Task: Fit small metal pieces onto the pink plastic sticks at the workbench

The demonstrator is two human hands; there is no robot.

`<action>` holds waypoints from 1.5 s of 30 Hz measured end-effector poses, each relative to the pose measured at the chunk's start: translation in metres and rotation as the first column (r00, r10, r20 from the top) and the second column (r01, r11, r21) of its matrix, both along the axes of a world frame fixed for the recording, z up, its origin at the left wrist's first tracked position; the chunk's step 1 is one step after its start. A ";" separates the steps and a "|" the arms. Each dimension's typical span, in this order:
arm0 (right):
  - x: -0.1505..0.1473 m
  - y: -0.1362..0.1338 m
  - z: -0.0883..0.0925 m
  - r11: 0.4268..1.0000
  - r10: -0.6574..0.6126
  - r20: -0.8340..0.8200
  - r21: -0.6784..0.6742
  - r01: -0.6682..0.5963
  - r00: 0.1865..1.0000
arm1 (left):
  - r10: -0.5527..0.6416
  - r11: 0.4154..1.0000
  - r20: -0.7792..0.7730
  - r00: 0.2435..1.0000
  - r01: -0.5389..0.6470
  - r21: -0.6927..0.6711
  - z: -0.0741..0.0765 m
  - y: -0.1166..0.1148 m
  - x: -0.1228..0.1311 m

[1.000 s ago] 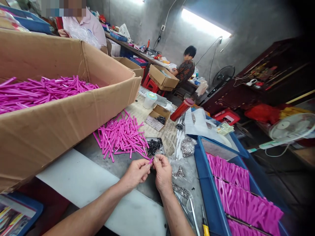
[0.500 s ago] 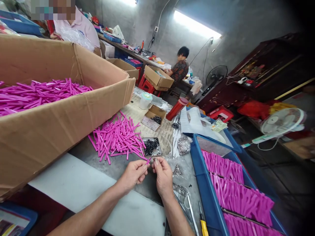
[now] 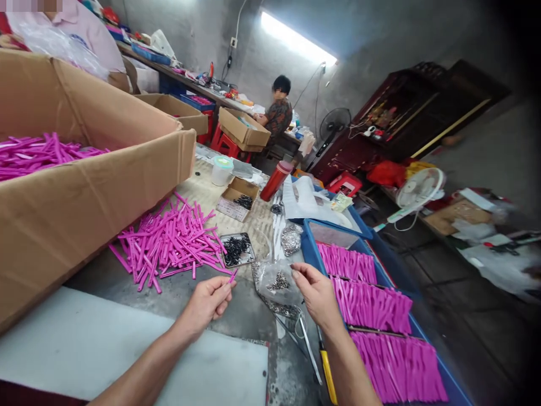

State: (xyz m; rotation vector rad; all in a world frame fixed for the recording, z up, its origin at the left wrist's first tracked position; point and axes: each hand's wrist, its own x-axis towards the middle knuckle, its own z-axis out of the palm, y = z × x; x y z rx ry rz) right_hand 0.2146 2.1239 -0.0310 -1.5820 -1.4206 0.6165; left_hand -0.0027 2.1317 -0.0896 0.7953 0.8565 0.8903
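Between the left hand's (image 3: 210,301) thumb and forefinger, one magenta strip (image 3: 233,274) is pinched, its tip showing. Toward three o'clock from that strip, the right hand (image 3: 318,293) stands apart, thumb and forefinger narrow; I cannot tell whether the dark speck at their tips is a held piece. Just below those tips lies one clear bag (image 3: 268,272) with small metal pieces; one more bundle of metal pieces (image 3: 291,239) sits near two o'clock. At twelve, one shallow tray (image 3: 247,260) bears black pieces, too many to count; beyond it are one small cardboard box (image 3: 230,210) with more black pieces and one lidded tub (image 3: 222,172). One red cylinder (image 3: 274,182) leans at one o'clock. At ten, one uncounted heap of magenta strips (image 3: 173,242) touches one large carton (image 3: 110,208), which holds more. At four lies one yellow-handled tool (image 3: 328,376); past three, one blue crate (image 3: 310,248) holds three rows of magenta pieces (image 3: 372,304). Farther off, two people (image 3: 279,115) sit, toward half past ten and past twelve.
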 end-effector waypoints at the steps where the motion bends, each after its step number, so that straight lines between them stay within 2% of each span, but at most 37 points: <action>1: 0.005 0.003 -0.003 0.999 0.039 0.113 -0.023 -0.037 0.993 | -0.003 1.000 0.000 1.000 0.003 -0.004 -0.001 0.000 0.000; 3: 0.012 0.009 -0.008 0.988 0.138 0.353 -0.115 -0.103 0.926 | -0.010 1.000 -0.007 1.000 0.010 -0.010 -0.001 0.001 -0.001; 6: 0.012 0.017 -0.011 0.927 0.335 0.647 -0.355 -0.119 0.685 | -0.018 1.000 -0.026 0.999 0.018 -0.007 -0.001 0.002 -0.001; 8: 0.010 0.023 -0.012 0.884 0.427 0.720 -0.459 -0.087 0.547 | -0.021 1.000 -0.032 0.999 0.021 -0.001 -0.001 0.002 -0.002; 10: 0.007 0.028 -0.014 0.860 0.469 0.731 -0.505 -0.069 0.496 | -0.024 1.000 -0.032 0.999 0.025 0.005 -0.001 0.002 -0.002; 15: 0.004 0.039 -0.020 0.838 0.497 0.748 -0.545 -0.018 0.440 | -0.016 1.000 -0.036 0.999 0.017 0.012 0.001 0.002 -0.002; 23: 0.003 0.039 -0.022 0.844 0.506 0.768 -0.535 -0.042 0.392 | -0.024 1.000 -0.035 0.999 0.024 0.016 0.000 0.003 -0.002; 32: 0.005 0.028 -0.015 0.894 0.425 0.783 -0.442 -0.075 0.454 | -0.013 1.000 -0.038 0.999 0.013 0.004 0.005 0.001 -0.001; 34: 0.001 0.020 -0.009 0.923 0.366 0.773 -0.371 -0.099 0.519 | -0.008 1.000 -0.029 1.000 0.008 0.001 0.004 0.001 0.000; 36: -0.007 0.008 -0.003 0.947 0.313 0.707 -0.278 -0.158 0.634 | -0.007 1.000 -0.024 1.000 0.007 0.004 0.003 0.001 0.000; 38: -0.018 -0.006 0.000 0.944 0.329 0.605 -0.226 -0.240 0.725 | -0.007 1.000 -0.028 1.000 0.007 0.010 0.003 0.001 0.000; 39: -0.024 -0.012 -0.001 0.932 0.363 0.568 -0.230 -0.281 0.739 | -0.008 1.000 -0.031 0.999 0.008 0.013 0.004 0.001 0.000; 42: -0.040 -0.029 -0.012 0.887 0.462 0.569 -0.302 -0.349 0.680 | -0.016 1.000 -0.034 0.999 0.017 0.023 0.005 0.000 0.000; 45: -0.050 -0.038 -0.030 0.871 0.492 0.683 -0.386 -0.306 0.540 | -0.028 0.999 -0.031 0.999 0.029 0.039 0.005 0.000 0.001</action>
